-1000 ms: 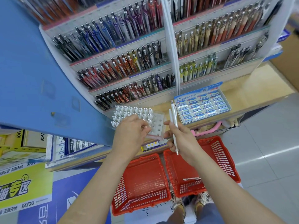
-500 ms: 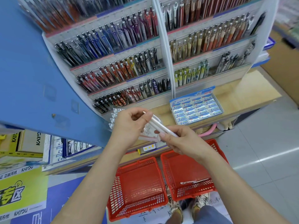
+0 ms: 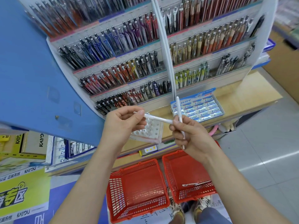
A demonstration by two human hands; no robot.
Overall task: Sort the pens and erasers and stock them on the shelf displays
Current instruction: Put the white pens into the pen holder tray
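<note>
My left hand [image 3: 123,125] pinches one end of a white pen [image 3: 157,118] that lies nearly level between both hands. My right hand [image 3: 189,136] touches that pen's other end with its fingertips and grips a second white pen [image 3: 179,110] upright. Under my hands, on the wooden shelf [image 3: 242,96], stands a white perforated pen holder [image 3: 152,130], partly hidden. A blue box of Pilot erasers [image 3: 199,109] sits to the right of it. Above rise tiered racks of pens [image 3: 126,68].
Two red baskets stand on the floor below: the left basket [image 3: 137,189] holds nothing, the right basket [image 3: 191,180] holds a couple of pens [image 3: 195,184]. A blue panel [image 3: 32,70] juts out at the left. My shoes [image 3: 202,202] show beneath the baskets.
My left hand lifted off the pen holder and took the end of one white pen from my right hand. The two pens, held together before, are now apart, one level and one upright.
</note>
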